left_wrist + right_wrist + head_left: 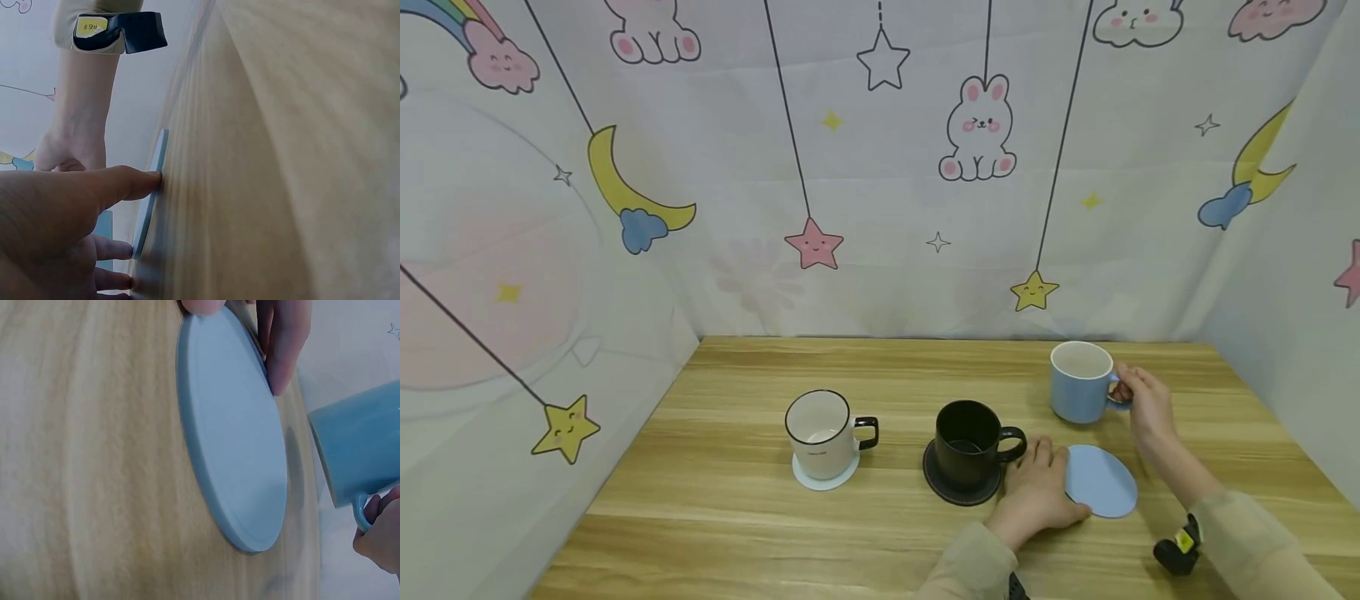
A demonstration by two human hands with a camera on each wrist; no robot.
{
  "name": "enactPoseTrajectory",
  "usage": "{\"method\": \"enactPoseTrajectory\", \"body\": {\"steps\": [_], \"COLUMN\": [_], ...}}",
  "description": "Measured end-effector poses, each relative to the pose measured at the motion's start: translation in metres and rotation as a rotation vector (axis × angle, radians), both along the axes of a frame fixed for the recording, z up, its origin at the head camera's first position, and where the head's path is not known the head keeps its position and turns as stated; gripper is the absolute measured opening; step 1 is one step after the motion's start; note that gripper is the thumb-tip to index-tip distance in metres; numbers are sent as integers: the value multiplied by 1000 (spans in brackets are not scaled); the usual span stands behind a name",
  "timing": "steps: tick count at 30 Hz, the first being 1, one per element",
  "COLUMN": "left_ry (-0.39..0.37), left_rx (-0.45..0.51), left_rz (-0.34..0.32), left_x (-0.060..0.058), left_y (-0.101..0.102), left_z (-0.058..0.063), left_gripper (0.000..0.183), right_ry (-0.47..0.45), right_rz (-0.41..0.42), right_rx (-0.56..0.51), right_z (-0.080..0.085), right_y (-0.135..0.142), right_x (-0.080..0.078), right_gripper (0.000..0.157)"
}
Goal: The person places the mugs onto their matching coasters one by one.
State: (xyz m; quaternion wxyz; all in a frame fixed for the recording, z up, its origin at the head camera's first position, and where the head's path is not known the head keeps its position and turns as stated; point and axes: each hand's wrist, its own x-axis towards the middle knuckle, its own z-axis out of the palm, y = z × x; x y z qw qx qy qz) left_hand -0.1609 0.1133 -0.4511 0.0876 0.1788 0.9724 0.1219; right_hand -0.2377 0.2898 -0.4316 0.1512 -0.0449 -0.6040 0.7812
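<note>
In the head view, my right hand (1150, 407) pinches the handle of a light blue mug (1078, 392) at the back right. The right wrist view shows this mug (359, 447) tilted, its base apparently lifted off the table. My left hand (1037, 493) holds a round light blue coaster (1103, 482) by its left part, the thumb on the near edge and fingers on the far edge. The coaster (237, 431) lies flat on the wood. Just left of that hand stands a black mug (967, 446) on a black coaster (958, 497), its handle close to the fingertips.
A white mug (820, 433) with a black rim and handle stands on a pale coaster (825, 482) further left. The wooden table (715, 517) runs back to a printed curtain (887, 292), with fabric on both sides. A black wrist device (1178, 546) hangs by the right sleeve.
</note>
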Motion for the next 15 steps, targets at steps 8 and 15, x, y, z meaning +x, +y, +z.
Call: {"method": "enactPoseTrajectory", "body": {"steps": [8,15], "left_ry": [3,21], "left_rx": [15,17], "left_rz": [-3,1], "left_x": [0,0], "left_y": [-1,-1], "left_z": [1,0], "left_gripper": [78,78], "right_ry": [34,50], "right_rz": [24,23], "right_rx": [-61,-68], "right_z": [5,8], "right_y": [-3,-6], "right_x": [11,22], "right_gripper": [43,44]}}
